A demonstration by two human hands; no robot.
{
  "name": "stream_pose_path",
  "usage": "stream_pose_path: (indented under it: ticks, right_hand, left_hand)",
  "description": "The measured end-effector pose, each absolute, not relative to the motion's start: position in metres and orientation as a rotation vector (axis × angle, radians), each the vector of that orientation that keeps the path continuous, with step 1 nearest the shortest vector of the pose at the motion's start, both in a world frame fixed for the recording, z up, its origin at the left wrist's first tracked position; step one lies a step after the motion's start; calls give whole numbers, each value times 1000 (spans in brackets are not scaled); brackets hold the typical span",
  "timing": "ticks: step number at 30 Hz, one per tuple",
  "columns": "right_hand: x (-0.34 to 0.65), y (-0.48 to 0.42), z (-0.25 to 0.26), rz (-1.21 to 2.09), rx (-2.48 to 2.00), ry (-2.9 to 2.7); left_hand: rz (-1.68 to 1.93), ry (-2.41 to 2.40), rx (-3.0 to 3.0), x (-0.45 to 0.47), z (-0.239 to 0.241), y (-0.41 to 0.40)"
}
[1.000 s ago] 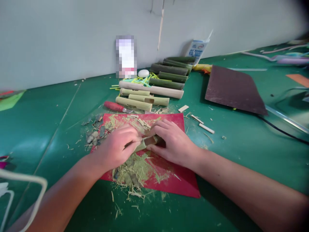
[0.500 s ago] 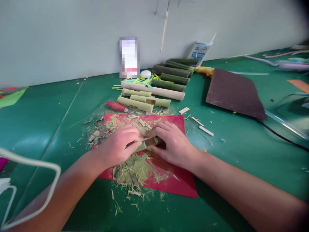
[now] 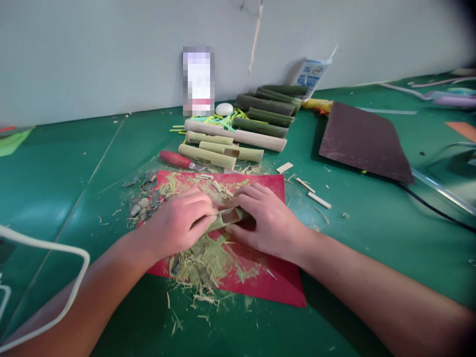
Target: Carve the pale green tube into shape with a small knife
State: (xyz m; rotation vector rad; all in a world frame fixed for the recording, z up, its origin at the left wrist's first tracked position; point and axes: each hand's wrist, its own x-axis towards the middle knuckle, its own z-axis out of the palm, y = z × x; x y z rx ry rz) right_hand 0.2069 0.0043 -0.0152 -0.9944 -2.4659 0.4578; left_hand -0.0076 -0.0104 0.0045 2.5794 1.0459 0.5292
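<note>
A pale green bamboo tube (image 3: pixel 230 216) with a rectangular notch in its upper side is held above a red sheet (image 3: pixel 275 277). My right hand (image 3: pixel 262 215) wraps its right end, thumb on the near side and fingers over the far side. At the left end my left hand (image 3: pixel 184 218) is closed, with thumb and curled forefinger against the tube beside the notch. Whether a small thing is also pinched in those left fingers is hidden. Greenish bamboo dust and shavings (image 3: pixel 208 263) lie heaped on the sheet below the hands, and darker chips (image 3: pixel 143 206) are at its left edge.
Behind the sheet lie a red-handled tool (image 3: pixel 176 159), notched bamboo tubes (image 3: pixel 208 156) and darker green bamboo pieces (image 3: pixel 264 105). A phone (image 3: pixel 198 82) leans on the wall near a white oval object (image 3: pixel 224 109). At right is a brown board (image 3: pixel 364 141); a white cable (image 3: pixel 70 253) loops at left.
The view has shifted slightly. My left fingers have drawn back a little from the notch, whose opening now shows more fully. My right hand keeps its hold on the tube.
</note>
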Motion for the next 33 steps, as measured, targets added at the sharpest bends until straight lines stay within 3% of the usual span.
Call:
stream_pose_path:
  ticks: [10,22,33]
  right_hand:
    - [206,3,-16,201,-1237,-2392]
    - [207,-2,-7,208,-1463,-2408]
    - [205,-5,-9,588,-1438,-2346]
  left_hand:
    - [1067,1378,2637,-5,-1,-11]
    - [998,1483,2533,-3,-13,5]
    - [908,1559,2442,-16,-17,10]
